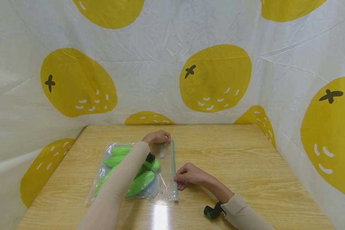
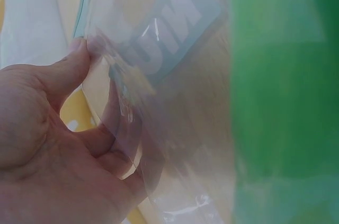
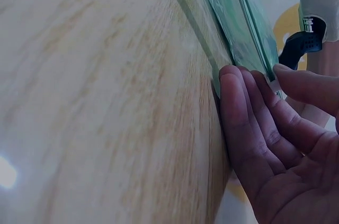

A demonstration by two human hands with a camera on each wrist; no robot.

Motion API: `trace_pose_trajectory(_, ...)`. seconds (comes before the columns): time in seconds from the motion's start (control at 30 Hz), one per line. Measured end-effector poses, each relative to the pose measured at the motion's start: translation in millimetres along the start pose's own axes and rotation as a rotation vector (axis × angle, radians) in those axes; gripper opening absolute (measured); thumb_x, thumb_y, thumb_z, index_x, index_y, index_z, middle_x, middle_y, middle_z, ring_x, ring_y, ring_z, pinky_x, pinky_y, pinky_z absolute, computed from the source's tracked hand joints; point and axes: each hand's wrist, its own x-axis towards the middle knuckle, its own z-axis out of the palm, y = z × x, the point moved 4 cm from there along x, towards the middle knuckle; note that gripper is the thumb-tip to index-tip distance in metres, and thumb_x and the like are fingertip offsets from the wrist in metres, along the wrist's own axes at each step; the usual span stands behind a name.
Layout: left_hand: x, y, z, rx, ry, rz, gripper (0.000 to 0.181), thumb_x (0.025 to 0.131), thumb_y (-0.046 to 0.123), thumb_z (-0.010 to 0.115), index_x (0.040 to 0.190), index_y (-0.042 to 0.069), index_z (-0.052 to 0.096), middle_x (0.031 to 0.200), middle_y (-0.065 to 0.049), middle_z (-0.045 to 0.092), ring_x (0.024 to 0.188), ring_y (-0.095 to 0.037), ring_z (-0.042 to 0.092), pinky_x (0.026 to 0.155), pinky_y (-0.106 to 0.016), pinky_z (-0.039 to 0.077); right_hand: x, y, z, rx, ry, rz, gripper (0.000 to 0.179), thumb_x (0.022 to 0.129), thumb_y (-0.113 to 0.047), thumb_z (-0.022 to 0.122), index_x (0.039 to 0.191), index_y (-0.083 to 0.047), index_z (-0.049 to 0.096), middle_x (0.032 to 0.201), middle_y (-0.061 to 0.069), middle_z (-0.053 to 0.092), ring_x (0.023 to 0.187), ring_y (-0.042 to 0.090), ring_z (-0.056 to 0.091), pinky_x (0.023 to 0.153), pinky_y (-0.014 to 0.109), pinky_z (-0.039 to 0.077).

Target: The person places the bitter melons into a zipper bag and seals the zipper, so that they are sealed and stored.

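Note:
A clear zip bag [image 1: 167, 183] lies flat on the table, its teal zip strip [image 1: 173, 156] along the right side. Inside show several glossy, elongated green pieces [image 1: 142, 183] and a pale round disc [image 1: 153, 188], partly covered by my left sleeve. At the strip's far end my left hand [image 1: 158, 137] pinches the bag's corner; its thumb [image 2: 77, 65] and fingers hold the clear film in the left wrist view. Lower down, my right hand [image 1: 191, 175] pinches the strip between thumb and fingers. A small white piece [image 3: 274, 84] sits by that thumb in the right wrist view.
The wooden table [image 1: 233, 147] extends to the right and behind the bag. A white curtain [image 1: 149, 41] printed with yellow fruit hangs around its back and sides. Dark wrist cameras are on both arms, the right one [image 1: 212, 211] low over the table.

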Motion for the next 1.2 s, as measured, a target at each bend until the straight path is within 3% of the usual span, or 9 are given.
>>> trace_pose_trajectory(0.67,1.3,0.2,0.6,0.015,-0.003,-0.003,0.022,0.107,0.022,0.054,0.1,0.005,0.066,0.092,0.0,0.051,0.093,-0.017,0.046,0.083,-0.029,0.034,-0.2,2.4,-1.3,-0.001,-0.026,-0.004,0.024,0.098,-0.009,0.067,0.089,0.012,0.073,0.079,0.022,0.074,0.065,0.015,0.071,0.068,0.037,0.065)
trace_pose_trajectory(1.2,2.6,-1.4,0.3,0.006,-0.005,-0.006,0.022,0.108,0.023,0.055,0.1,0.004,0.064,0.088,0.001,0.046,0.09,-0.017,0.044,0.081,-0.029,0.033,-1.6,1.9,2.2,0.003,-0.095,0.003,0.022,0.096,-0.007,0.069,0.088,0.013,0.074,0.079,0.023,0.074,0.065,0.016,0.071,0.067,0.036,0.065)
